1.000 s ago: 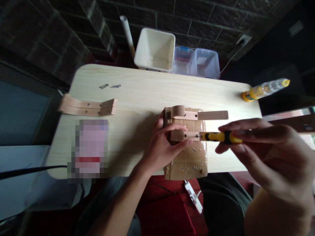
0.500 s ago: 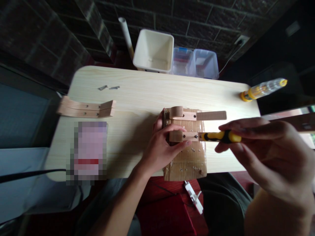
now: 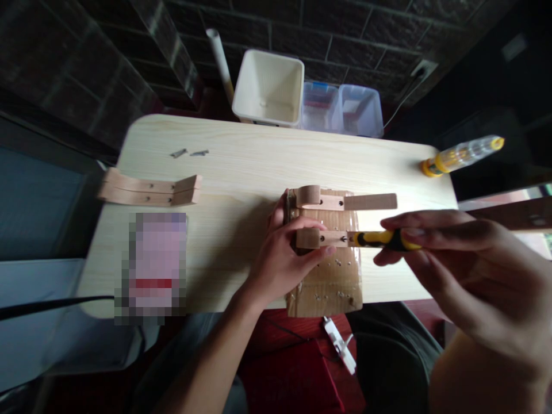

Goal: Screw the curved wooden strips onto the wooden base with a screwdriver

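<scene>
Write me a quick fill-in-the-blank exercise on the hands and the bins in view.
The right hand grips a yellow and black ____.
The left hand holds a curled wooden piece on a taped box made of ____.
The cream bin stands to the ____ of two clear tubs.

Missing words: screwdriver; cardboard; left.

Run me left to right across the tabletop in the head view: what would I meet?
Paired curved wooden pieces → left hand → yellow-and-black screwdriver → yellow container with a clear top.
</scene>
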`<state>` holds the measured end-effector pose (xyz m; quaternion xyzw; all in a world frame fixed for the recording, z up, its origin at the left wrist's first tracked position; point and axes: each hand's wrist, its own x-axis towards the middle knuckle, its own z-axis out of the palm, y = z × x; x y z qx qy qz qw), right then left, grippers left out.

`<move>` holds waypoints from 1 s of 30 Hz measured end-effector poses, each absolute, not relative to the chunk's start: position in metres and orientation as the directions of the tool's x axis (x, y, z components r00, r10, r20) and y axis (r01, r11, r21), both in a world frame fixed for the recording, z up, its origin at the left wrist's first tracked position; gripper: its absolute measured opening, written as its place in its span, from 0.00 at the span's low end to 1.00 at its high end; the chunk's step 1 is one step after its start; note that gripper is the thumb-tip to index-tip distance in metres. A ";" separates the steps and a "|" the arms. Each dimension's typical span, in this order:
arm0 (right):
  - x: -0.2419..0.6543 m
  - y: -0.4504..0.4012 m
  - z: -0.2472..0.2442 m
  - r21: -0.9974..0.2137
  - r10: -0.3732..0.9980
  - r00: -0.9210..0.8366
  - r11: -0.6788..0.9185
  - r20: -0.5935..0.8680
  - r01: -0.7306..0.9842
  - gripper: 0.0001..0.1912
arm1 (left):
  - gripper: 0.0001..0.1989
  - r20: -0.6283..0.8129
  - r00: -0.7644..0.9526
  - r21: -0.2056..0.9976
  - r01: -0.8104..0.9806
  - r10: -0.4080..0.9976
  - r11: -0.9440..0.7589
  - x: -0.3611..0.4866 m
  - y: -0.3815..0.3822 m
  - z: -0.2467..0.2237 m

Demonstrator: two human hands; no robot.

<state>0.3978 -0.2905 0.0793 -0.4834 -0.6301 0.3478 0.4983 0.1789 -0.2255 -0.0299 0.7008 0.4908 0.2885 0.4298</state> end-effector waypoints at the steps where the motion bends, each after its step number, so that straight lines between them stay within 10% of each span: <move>1: 0.398 -0.290 0.079 -0.920 0.956 -0.033 0.290 0.292 0.265 0.27 | 0.14 -0.015 0.353 0.887 0.436 0.935 -0.151 0.179 -0.225 -0.030; 30: 0.404 -0.288 0.079 -0.900 0.944 -0.052 0.326 0.326 0.288 0.28 | 0.15 -0.015 0.363 0.894 0.423 0.932 -0.150 0.178 -0.226 -0.029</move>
